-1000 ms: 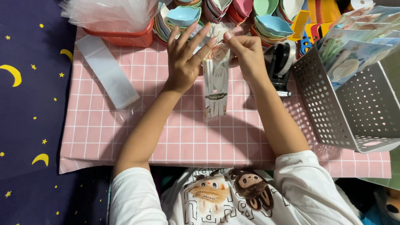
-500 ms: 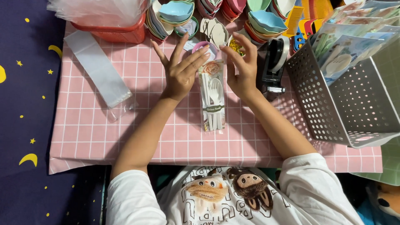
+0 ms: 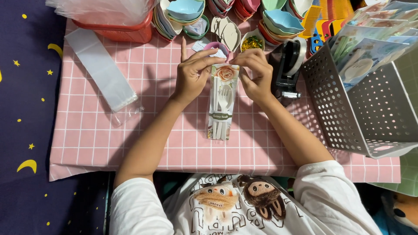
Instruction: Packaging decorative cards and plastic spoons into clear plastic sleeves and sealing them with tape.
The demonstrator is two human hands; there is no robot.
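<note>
Two hands, left (image 3: 192,77) and right (image 3: 257,77), pinch closed on the top of a cutlery packet (image 3: 222,103) lying on a pink cloth (image 3: 174,143).

We note a clear cutlery packet (image 3: 222,104), rose card on top, dark oval label, flat on the pink cloth. Similar packets (image 3: 361,48) stand in the grey basket. Clear sleeves (image 3: 101,69) lie far left.

Both hands have closed in on the top of the clear cutlery packet (image 3: 222,102). The left hand (image 3: 191,78), splayed open a moment ago, now curls its fingers over the packet's top edge, and the right hand (image 3: 257,76) pinches there too, seemingly folding the flap. The packet lies slightly nearer the person.
</note>
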